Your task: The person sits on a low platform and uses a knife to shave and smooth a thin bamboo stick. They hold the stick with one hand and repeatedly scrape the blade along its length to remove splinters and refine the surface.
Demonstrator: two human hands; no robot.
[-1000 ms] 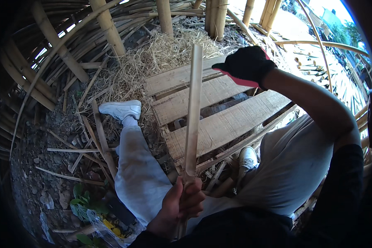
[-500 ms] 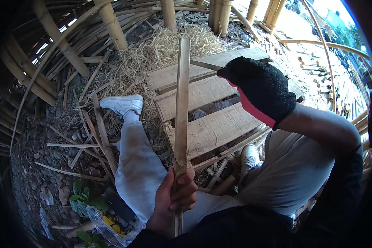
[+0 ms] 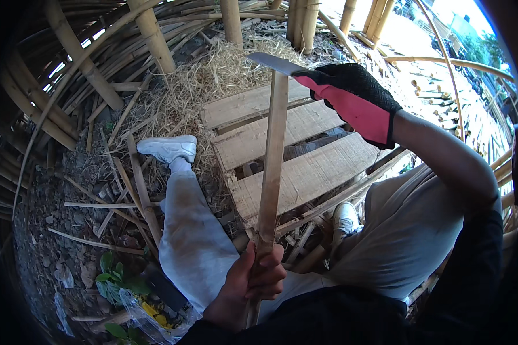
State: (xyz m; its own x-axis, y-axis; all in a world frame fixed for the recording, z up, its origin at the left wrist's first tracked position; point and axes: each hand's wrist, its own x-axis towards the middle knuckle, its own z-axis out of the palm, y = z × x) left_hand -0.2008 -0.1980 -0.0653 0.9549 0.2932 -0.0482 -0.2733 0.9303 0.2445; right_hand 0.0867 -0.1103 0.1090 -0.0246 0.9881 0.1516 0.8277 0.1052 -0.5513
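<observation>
My bare left hand point(image 3: 253, 284) is wrapped round the lower part of a split bamboo strip point(image 3: 272, 155). The strip stands up from my lap and leans slightly right at its far end. In a black and pink work glove, my right hand point(image 3: 357, 100) grips a knife; the glove hides its handle. The flat steel knife blade point(image 3: 276, 62) points left and lies across the strip's far end, seeming to touch it. Beyond and beneath the strip is a slatted wooden pallet point(image 3: 305, 172).
Straw-like shavings point(image 3: 207, 86) heap behind the pallet. Bamboo posts point(image 3: 152, 34) stand at the back left, and cut bamboo pieces point(image 3: 138, 190) lie beside my left leg. A clear plastic bag point(image 3: 155, 316) with something yellow sits at the lower left. More bamboo poles point(image 3: 437, 98) lie far right.
The knife has risen from beside the strip to lie across its far end, and my gloved hand has turned to show its pink side. My left hand and the strip have shifted right.
</observation>
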